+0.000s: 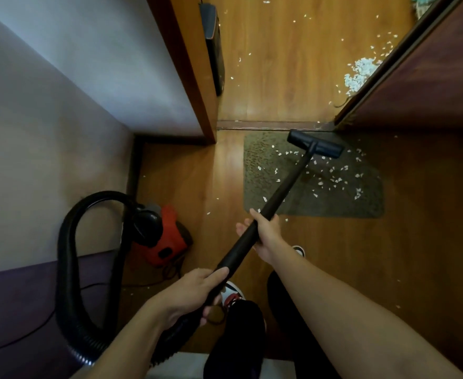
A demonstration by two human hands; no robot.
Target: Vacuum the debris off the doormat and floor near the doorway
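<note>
A pale wall (61, 105) fills the left side, with a dark purple band (20, 310) along its lower part. Right of the wall stands a wooden door frame (181, 67), and just beyond the frame a flat black object (214, 50) leans upright. Far right of the wall, a dark brown door (429, 77) stands open. Below, a red-and-white shoe (231, 294) shows.
</note>
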